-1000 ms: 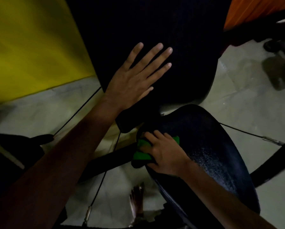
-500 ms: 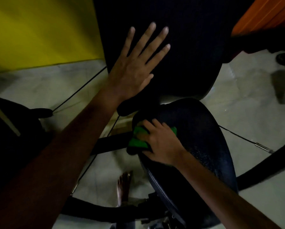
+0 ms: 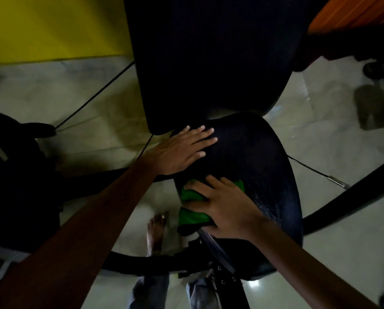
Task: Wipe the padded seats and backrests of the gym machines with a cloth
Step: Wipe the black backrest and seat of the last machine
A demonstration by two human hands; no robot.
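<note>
Green cloth [image 3: 192, 205] bunched on dark seat [image 3: 264, 166] edge.

One view only, head cam; looks steeply down from just above the padded seat [image 3: 253, 166], close in, w/ the backrest [image 3: 213, 59] rising at frame top; both forearms enter from the bottom edge; wide-angle lens bends the floor [image 3: 333, 134] outward; yellow wall [image 3: 53, 25] top left; own bare foot [image 3: 156, 230] seen below.
</note>
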